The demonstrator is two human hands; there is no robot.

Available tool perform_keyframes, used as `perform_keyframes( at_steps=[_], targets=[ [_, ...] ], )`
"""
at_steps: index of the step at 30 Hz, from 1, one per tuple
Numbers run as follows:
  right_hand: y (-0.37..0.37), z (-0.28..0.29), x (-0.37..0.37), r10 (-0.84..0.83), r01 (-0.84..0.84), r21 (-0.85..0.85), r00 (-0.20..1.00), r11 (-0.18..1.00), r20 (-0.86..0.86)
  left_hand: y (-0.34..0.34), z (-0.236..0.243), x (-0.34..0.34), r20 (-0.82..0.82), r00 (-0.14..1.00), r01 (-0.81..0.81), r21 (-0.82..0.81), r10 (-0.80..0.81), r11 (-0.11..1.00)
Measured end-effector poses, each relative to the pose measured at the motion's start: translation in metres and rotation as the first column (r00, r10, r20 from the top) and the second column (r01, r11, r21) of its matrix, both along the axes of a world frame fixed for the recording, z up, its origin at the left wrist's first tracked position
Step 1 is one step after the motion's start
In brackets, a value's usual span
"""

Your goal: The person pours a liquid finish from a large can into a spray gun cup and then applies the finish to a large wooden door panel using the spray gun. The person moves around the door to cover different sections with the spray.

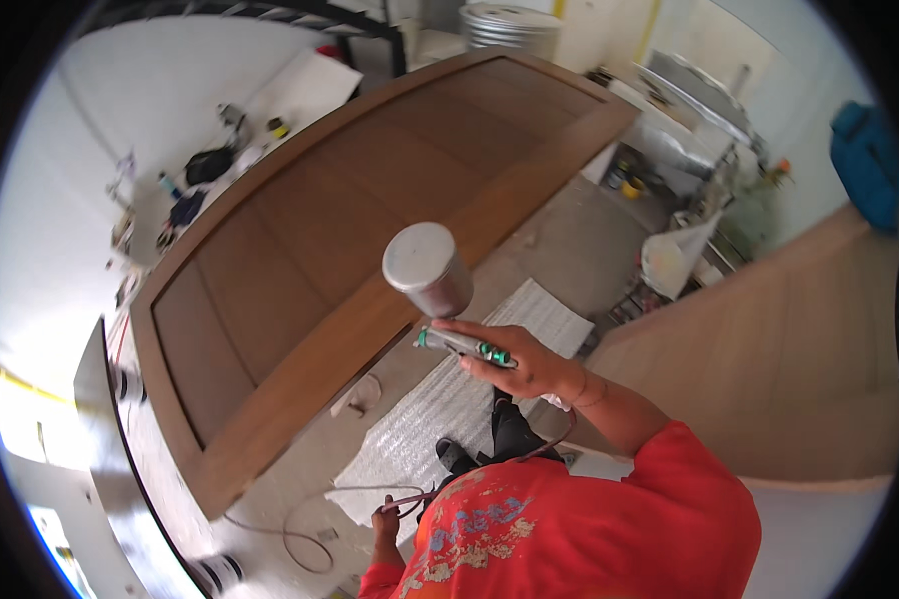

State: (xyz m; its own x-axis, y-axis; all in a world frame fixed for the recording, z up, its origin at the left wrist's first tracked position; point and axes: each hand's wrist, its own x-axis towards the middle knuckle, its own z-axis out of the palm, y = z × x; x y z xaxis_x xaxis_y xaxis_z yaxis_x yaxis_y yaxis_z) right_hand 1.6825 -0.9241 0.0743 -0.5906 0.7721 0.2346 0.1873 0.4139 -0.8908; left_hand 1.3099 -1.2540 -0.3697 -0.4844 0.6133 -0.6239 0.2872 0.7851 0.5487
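My right hand (534, 364) is closed round the handle of a spray gun (459, 344) with green fittings. A silvery metal cup (427, 268) sits on top of the gun, its lid facing up. The gun is held near the close edge of a large brown wooden door (320, 374) with a recessed panel; it appears apart from the wood. Low down near my body, my left hand (384, 519) is closed on a thin reddish air hose (406, 499). Part of the hose passes behind my red shirt, and more of it loops on the floor.
A pale foam sheet (420, 429) lies on the floor by my feet. Another light wooden panel (759, 349) stands at the right, below a blue bag (866, 165). A metal drum (509, 28) is at the back. Shelves with a white bucket (666, 262) and clutter stand back right.
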Motion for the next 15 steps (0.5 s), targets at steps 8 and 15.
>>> perform_keyframes(
  at_steps=[8, 15],
  targets=[
    [-0.004, -0.016, 0.090, -0.546, 0.547, -0.029, 0.829, 0.837, -0.120, 0.080, 0.013, -0.004, 0.007, 0.991, 0.131, 0.085, -0.132, 0.988],
    [0.001, -0.020, 0.142, -0.789, 0.790, -0.092, 0.583, 0.606, -0.193, 0.080, -0.005, -0.012, 0.015, 0.992, 0.124, 0.104, -0.126, 0.987]
  ],
)
